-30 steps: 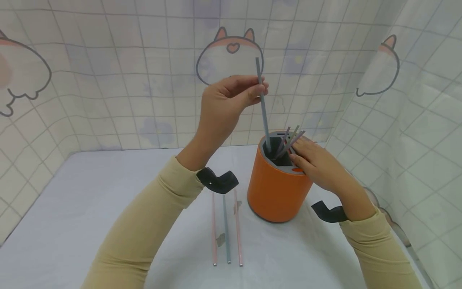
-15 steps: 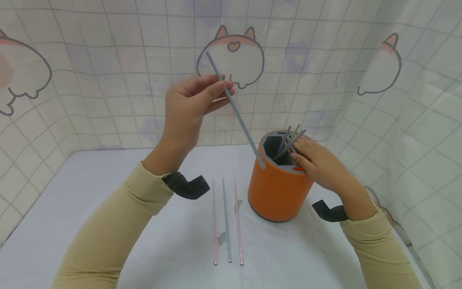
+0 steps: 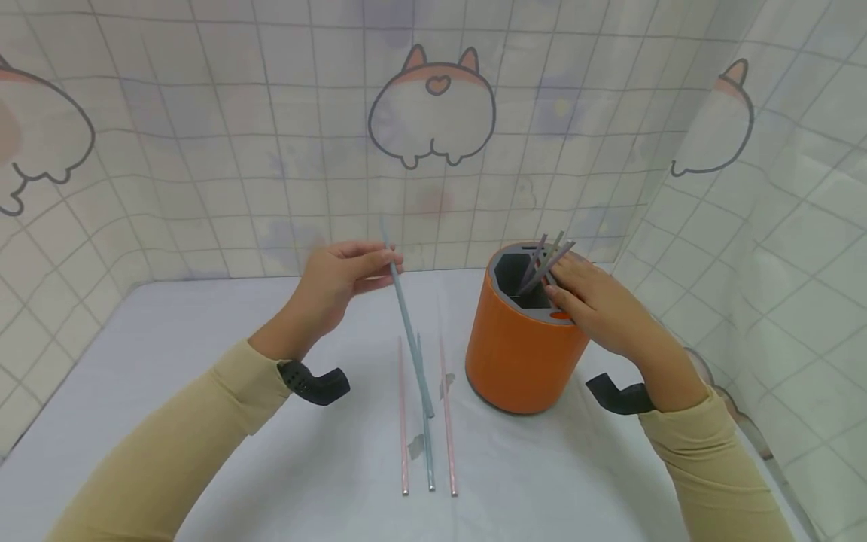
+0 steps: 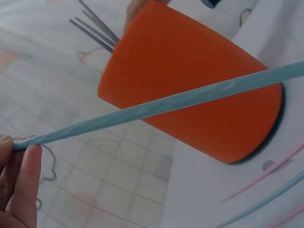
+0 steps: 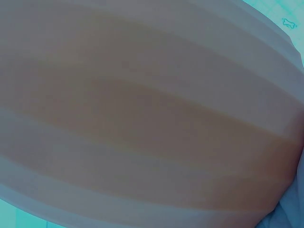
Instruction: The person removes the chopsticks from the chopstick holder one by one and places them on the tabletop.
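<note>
My left hand (image 3: 342,278) pinches the top of a grey-blue stick (image 3: 409,331) between thumb and fingertips; the stick slants down to the right, its lower end just above the sticks lying on the table. In the left wrist view the same stick (image 4: 166,107) crosses in front of the orange holder (image 4: 199,95). My right hand (image 3: 599,305) rests with straight fingers on the rim of the orange cylindrical holder (image 3: 521,354), which has several grey sticks (image 3: 545,263) leaning in its dark slots. The right wrist view shows only a blurred orange surface.
Two pink sticks (image 3: 403,421) (image 3: 447,421) and a blue one (image 3: 427,452) lie parallel on the white table (image 3: 203,324), left of the holder. Tiled cartoon-print curtains close in the back and right side.
My left hand lifted the grey-blue stick out of the holder, swung it left and lowered it towards the sticks on the table. The right hand stayed on the holder's rim.
</note>
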A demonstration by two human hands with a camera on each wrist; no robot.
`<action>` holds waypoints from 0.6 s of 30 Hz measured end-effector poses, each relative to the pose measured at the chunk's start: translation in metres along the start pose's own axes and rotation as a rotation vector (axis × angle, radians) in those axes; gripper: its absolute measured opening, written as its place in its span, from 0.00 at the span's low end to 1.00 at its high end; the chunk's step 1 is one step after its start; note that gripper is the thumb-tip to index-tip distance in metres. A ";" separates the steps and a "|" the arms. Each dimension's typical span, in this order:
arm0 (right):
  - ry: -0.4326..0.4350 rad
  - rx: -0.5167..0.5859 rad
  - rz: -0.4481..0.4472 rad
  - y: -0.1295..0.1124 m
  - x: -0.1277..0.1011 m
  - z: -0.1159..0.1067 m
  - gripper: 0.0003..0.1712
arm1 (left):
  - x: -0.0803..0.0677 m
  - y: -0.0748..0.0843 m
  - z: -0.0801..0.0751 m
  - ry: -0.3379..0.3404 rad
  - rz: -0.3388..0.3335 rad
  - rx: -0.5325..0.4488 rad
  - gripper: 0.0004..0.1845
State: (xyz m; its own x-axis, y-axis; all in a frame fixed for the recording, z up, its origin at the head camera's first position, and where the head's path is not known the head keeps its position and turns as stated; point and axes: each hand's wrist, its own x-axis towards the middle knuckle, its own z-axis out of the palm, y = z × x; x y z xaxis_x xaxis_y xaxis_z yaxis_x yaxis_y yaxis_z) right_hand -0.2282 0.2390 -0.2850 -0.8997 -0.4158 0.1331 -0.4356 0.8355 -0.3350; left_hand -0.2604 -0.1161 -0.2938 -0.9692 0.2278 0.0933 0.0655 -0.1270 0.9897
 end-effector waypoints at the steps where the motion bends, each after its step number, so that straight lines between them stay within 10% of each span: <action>1: 0.000 0.001 -0.001 0.000 0.000 0.000 0.33 | -0.001 -0.008 -0.003 -0.006 -0.039 0.013 0.08; 10: 0.016 -0.001 -0.018 0.003 -0.001 -0.001 0.32 | -0.004 -0.063 -0.023 0.027 -0.365 0.094 0.22; 18: 0.001 0.000 -0.002 0.003 0.000 -0.001 0.33 | -0.004 -0.105 -0.034 0.023 -0.460 0.110 0.23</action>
State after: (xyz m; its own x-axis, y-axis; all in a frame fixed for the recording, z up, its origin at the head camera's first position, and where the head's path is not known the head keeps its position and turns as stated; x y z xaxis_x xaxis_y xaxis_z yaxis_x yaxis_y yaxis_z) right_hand -0.2294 0.2418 -0.2850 -0.8989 -0.4171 0.1346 -0.4374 0.8347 -0.3347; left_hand -0.2714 -0.1364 -0.4015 -0.9083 0.2153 -0.3586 -0.3483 0.0855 0.9335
